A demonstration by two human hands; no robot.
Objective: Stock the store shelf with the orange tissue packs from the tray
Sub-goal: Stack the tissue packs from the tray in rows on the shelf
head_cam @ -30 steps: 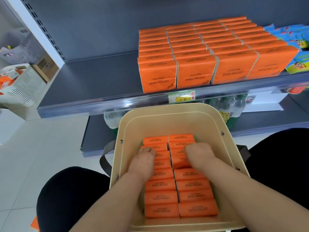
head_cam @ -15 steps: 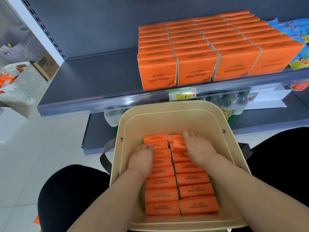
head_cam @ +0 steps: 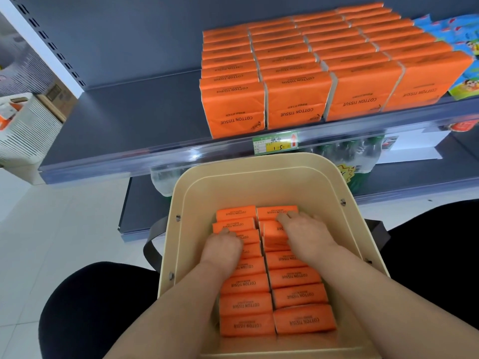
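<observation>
Right hand point(head_cam: 307, 235) had shifted slightly since half a second earlier. The pack it had tipped up then sat lower under the palm, and the far pack point(head_cam: 274, 211) of the right column showed in full. Left hand point(head_cam: 223, 250) was much where it had been.

Head view, grip:
- Left grip: fingers curled down over a left-column pack point(head_cam: 251, 237), closed on it. The tips were hidden between packs.
- Right grip: apart, fingers point(head_cam: 290, 216) nearly straight. The tips rested on the far pack and the palm lay over the tilted pack point(head_cam: 273, 229). The thumb was hidden.

Writing:
- Every legible pack read "COTTON TISSUE" in dark print, upside down to the camera, with a smaller line that was too fine to read.
- A yellow-and-green price tag point(head_cam: 276, 145) with a red arrow sat on the shelf's front rail. Its handwritten figures were unclear.

Task items:
- Orange tissue packs point(head_cam: 246, 304) stood on edge in two columns inside a cream tray point(head_cam: 259, 164) on the person's lap. They were soft, plastic-wrapped blocks packed tight. The far end of the tray was bare.
- Shelved packs point(head_cam: 298, 99) stood upright in four rows running front to back on the right half of the grey shelf point(head_cam: 129, 112).
- Blue packets point(head_cam: 464, 35) sat just to the right of the shelved packs.
- Bottles point(head_cam: 350, 154) were on the lower shelf, and a white basket point(head_cam: 26, 125) stood at far left.
</observation>
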